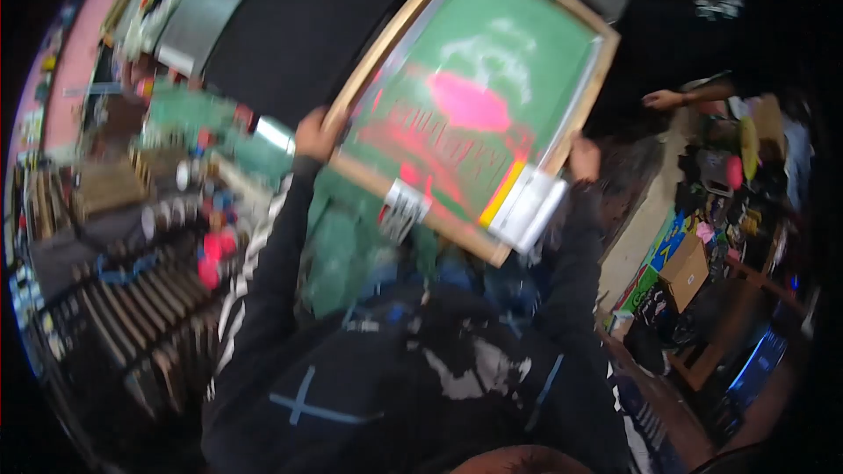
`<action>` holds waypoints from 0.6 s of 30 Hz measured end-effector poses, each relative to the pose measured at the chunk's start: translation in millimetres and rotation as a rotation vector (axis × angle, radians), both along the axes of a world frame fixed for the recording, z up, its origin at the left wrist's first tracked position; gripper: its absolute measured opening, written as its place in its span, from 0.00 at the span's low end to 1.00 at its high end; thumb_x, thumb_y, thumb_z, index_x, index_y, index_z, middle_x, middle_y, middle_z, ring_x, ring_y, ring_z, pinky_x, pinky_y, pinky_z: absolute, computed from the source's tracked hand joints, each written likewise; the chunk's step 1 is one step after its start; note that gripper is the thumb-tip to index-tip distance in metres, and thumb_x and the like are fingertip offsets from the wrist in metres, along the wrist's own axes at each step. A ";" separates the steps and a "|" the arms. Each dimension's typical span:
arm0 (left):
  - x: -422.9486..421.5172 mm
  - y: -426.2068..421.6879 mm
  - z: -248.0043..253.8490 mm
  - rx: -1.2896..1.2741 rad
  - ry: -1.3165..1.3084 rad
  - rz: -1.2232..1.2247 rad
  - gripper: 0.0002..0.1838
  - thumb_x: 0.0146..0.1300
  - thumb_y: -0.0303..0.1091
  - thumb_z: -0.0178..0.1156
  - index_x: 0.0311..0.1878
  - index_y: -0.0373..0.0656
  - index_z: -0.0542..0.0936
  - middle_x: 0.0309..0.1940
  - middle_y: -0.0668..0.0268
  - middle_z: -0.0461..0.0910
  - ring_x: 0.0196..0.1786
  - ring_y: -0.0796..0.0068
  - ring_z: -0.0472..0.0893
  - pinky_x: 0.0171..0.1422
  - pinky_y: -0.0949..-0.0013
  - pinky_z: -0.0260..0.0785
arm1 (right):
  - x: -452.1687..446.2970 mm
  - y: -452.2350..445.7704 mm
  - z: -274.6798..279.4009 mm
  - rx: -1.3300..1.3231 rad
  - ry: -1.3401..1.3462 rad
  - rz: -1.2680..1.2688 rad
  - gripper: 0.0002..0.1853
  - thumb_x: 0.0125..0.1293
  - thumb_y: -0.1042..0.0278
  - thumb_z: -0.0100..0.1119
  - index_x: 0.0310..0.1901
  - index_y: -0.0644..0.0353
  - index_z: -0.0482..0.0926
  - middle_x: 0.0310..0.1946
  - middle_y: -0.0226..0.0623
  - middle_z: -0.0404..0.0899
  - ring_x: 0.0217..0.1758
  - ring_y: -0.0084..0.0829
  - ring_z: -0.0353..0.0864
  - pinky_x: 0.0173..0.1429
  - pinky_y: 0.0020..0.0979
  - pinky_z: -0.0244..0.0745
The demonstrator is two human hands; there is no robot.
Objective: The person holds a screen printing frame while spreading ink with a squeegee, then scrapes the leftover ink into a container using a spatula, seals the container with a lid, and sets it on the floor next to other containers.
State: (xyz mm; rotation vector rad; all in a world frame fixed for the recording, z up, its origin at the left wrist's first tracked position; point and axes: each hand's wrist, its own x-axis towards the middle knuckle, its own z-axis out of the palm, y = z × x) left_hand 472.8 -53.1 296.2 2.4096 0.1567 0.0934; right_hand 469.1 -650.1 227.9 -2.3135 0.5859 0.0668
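A wooden-framed screen (549, 61) with a green mesh and pink and red smears is held tilted in front of me. My left hand (318, 134) grips its left side near the lower corner. On the opposite side, my right hand (584, 159) has its fingers at the frame's right edge. A white label with a yellow strip (527, 208) sits at the lower right corner, and a black-and-white printed tag (404, 209) is on the bottom edge. Faint lettering shows through the pink area of the mesh.
Another person's hand (665, 99) reaches in at the right. A rack of wooden slats (132, 316) and pink-stained containers (215, 254) stand at the left. At the right are a cardboard box (685, 274) and cluttered items. A dark surface (290, 26) lies beyond the frame.
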 end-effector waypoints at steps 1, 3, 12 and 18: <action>-1.5 -3.2 12.0 0.078 0.037 -0.008 0.30 0.65 0.62 0.62 0.37 0.38 0.84 0.30 0.49 0.82 0.36 0.47 0.84 0.42 0.52 0.74 | 0.6 6.0 9.9 -0.050 -0.009 0.062 0.30 0.74 0.43 0.52 0.40 0.71 0.83 0.37 0.62 0.83 0.45 0.61 0.82 0.49 0.47 0.73; -5.8 4.7 -9.6 0.084 -0.004 0.031 0.32 0.63 0.65 0.62 0.36 0.38 0.86 0.35 0.50 0.82 0.40 0.46 0.82 0.44 0.50 0.72 | 1.9 14.6 16.3 0.043 0.015 -0.008 0.30 0.75 0.46 0.52 0.39 0.73 0.82 0.34 0.63 0.82 0.37 0.55 0.79 0.47 0.46 0.72; -16.8 -3.9 -3.9 0.047 0.031 0.116 0.31 0.60 0.63 0.63 0.31 0.37 0.87 0.34 0.47 0.83 0.42 0.44 0.82 0.49 0.48 0.72 | 5.0 28.5 22.3 0.206 0.148 -0.321 0.28 0.74 0.48 0.58 0.40 0.74 0.83 0.31 0.33 0.78 0.30 0.27 0.68 0.37 0.35 0.68; -12.2 1.3 -18.2 0.068 0.040 0.145 0.33 0.59 0.64 0.64 0.36 0.35 0.87 0.37 0.46 0.85 0.44 0.43 0.83 0.51 0.48 0.73 | 6.6 22.5 11.3 0.273 0.133 -0.369 0.30 0.74 0.48 0.58 0.57 0.75 0.80 0.43 0.40 0.84 0.41 0.31 0.79 0.48 0.37 0.75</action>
